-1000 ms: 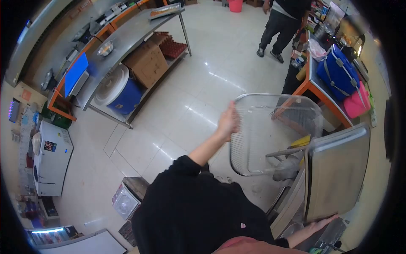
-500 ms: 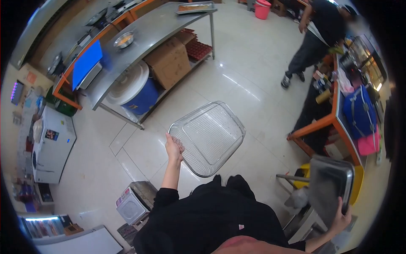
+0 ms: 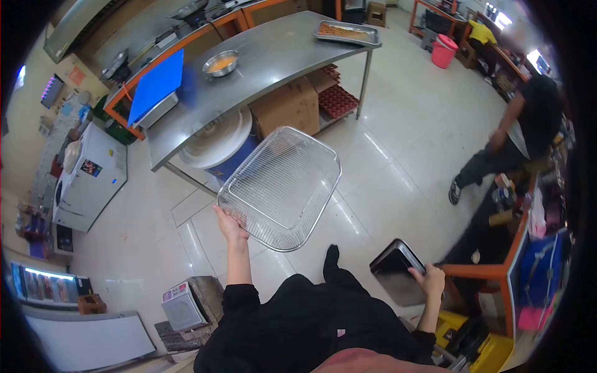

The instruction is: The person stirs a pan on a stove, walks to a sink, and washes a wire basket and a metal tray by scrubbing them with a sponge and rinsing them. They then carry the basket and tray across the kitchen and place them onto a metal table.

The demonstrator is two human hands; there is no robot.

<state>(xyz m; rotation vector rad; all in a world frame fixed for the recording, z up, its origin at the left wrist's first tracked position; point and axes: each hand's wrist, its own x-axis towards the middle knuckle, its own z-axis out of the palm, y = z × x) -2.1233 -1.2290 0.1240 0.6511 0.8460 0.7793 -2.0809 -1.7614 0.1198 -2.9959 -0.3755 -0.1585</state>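
My left hand (image 3: 231, 225) grips the lower left corner of a wire mesh basket (image 3: 283, 186), which hangs tilted over the floor in front of me. Out to the right, my right hand (image 3: 430, 281) is closed on the rim of a dark, shiny metal tray (image 3: 398, 273), its thumb over the edge. Basket and tray are apart, with my foot between them lower down.
A steel table (image 3: 267, 56) ahead holds a metal bowl (image 3: 221, 63), a blue board (image 3: 158, 84) and a food tray (image 3: 347, 33). A person (image 3: 522, 130) stands at the right by an orange-framed bench (image 3: 479, 270). At left is a white freezer (image 3: 93, 177).
The metal tray has come inward and forward in my right hand. My left hand and the basket have shifted slightly left. The view has turned, and one foot has stepped forward.
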